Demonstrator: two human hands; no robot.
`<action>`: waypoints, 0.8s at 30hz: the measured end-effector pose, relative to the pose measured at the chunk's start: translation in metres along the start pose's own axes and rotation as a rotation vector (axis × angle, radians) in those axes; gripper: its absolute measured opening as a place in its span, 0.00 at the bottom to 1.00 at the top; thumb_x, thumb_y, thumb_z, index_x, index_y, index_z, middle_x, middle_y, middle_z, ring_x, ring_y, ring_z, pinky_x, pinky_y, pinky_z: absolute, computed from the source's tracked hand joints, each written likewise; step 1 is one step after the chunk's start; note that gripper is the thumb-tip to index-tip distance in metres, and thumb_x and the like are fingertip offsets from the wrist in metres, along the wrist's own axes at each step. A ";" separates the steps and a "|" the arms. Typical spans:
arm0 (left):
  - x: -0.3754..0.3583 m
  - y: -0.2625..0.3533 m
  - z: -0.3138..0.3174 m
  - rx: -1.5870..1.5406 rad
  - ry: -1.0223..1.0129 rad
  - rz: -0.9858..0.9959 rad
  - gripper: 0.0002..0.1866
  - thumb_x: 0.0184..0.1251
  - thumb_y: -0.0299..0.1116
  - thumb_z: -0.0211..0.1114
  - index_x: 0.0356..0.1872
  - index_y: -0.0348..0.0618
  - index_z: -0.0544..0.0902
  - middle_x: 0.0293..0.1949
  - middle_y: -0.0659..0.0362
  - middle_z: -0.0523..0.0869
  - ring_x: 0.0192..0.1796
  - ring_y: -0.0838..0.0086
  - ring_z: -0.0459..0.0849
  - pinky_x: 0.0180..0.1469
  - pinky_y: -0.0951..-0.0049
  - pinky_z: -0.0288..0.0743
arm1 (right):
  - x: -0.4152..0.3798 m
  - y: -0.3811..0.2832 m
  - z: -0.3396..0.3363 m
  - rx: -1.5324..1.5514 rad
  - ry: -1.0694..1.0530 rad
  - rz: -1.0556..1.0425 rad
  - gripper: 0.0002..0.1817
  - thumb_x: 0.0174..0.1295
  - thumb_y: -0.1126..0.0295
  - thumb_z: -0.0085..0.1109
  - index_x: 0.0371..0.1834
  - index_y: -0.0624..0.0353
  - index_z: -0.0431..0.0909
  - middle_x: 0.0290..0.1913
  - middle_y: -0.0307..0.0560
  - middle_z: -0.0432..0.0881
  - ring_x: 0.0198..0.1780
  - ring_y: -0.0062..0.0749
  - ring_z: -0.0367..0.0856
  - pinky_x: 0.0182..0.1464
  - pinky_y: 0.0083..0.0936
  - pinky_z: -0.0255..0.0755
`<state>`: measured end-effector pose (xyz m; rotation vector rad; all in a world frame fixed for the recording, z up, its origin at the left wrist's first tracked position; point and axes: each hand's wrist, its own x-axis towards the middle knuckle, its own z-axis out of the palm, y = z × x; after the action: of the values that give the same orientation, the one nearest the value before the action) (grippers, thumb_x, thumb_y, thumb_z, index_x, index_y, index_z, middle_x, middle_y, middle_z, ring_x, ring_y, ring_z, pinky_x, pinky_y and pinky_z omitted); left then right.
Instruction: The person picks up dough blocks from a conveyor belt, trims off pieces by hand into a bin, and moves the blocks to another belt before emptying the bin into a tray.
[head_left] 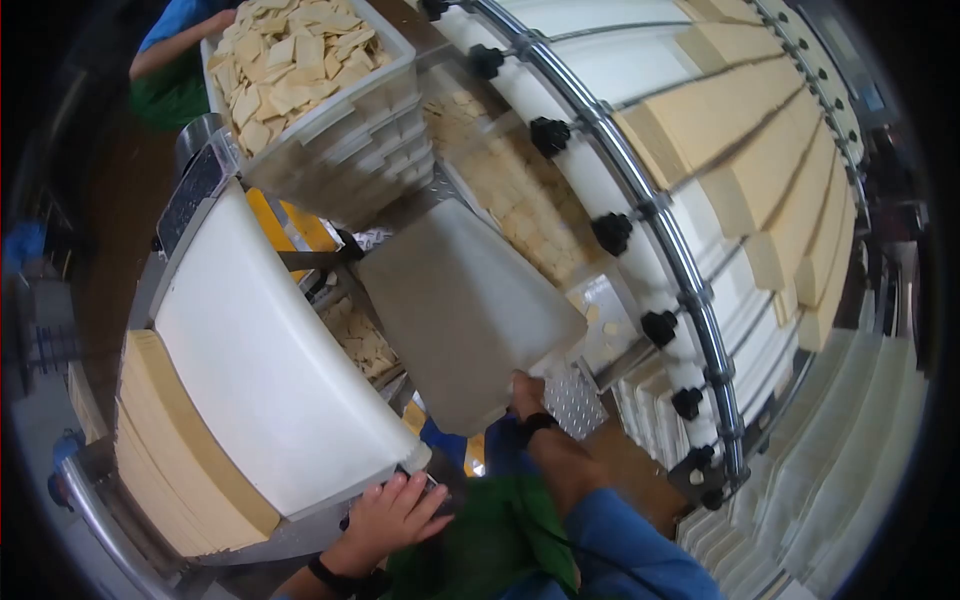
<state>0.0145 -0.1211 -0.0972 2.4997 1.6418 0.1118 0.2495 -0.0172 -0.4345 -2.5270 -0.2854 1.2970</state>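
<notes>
My right hand (527, 395) is closed on the near edge of a flat grey rectangular panel (460, 300), which lies tilted across the middle of the view. My left hand (398, 512) is spread out, fingers extended, at the near corner of a white curved-looking worktop (270, 330). Close to its fingertips sits a small dark and metal part (425, 475) on that corner. A thick stack of pale yellow sheets (190, 450) lies along the left side of the worktop.
Beyond the panel, a stack of translucent tubs (350, 165) holds many pale cut pieces (290, 60); another person's arm (175, 50) reaches it. On the right, a steel rail (640, 180) with black knobs borders a white surface bearing pale yellow slabs (740, 120). White tubs (830, 450) stand lower right.
</notes>
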 end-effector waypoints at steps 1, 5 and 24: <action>-0.003 -0.001 0.004 0.004 -0.028 0.006 0.33 0.46 0.63 0.67 0.51 0.55 0.77 0.61 0.53 0.71 0.64 0.55 0.63 0.56 0.57 0.59 | 0.001 0.003 0.014 0.113 -0.060 -0.013 0.25 0.41 0.70 0.64 0.42 0.75 0.73 0.37 0.57 0.79 0.33 0.44 0.78 0.34 0.40 0.73; -0.012 0.000 0.019 0.060 0.103 0.001 0.32 0.56 0.63 0.58 0.58 0.58 0.74 0.64 0.58 0.70 0.71 0.60 0.56 0.70 0.56 0.43 | 0.036 -0.003 0.069 0.210 -0.102 -0.084 0.26 0.45 0.68 0.62 0.46 0.73 0.69 0.35 0.52 0.76 0.30 0.39 0.77 0.29 0.40 0.72; 0.001 -0.001 0.005 -0.001 0.056 -0.004 0.32 0.54 0.60 0.62 0.57 0.56 0.74 0.61 0.59 0.73 0.62 0.65 0.65 0.58 0.63 0.52 | 0.023 -0.036 0.012 0.339 -0.313 0.247 0.09 0.57 0.63 0.53 0.27 0.57 0.73 0.24 0.42 0.74 0.28 0.37 0.76 0.26 0.33 0.68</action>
<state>0.0145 -0.1204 -0.1021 2.5147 1.6670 0.1830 0.2516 0.0254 -0.4462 -2.1216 0.1790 1.6753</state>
